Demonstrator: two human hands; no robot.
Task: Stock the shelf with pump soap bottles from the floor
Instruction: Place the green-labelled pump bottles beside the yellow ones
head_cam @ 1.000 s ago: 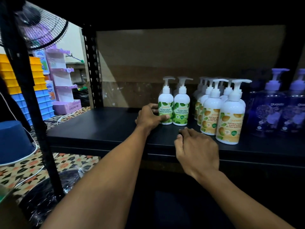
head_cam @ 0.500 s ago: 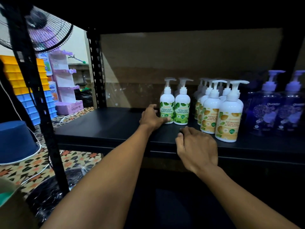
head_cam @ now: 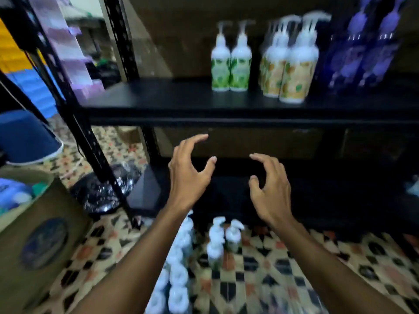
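My left hand (head_cam: 188,177) and right hand (head_cam: 271,191) hang empty, fingers spread and loosely curved. The white plastic pump soap bottles (head_cam: 215,244) stand upright on the patterned tile floor (head_cam: 272,279), below and behind my wrists, mostly under my left forearm; I judge that hand nearer.

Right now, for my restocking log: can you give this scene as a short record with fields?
black metal shelf: two white green-labelled pump bottles; white orange-labelled pump bottles; blue-purple pump bottles
patterned tile floor: a cluster of white pump bottles, not yet stocked
left hand: grip open, empty, below the shelf
right hand: grip open, empty, beside the left
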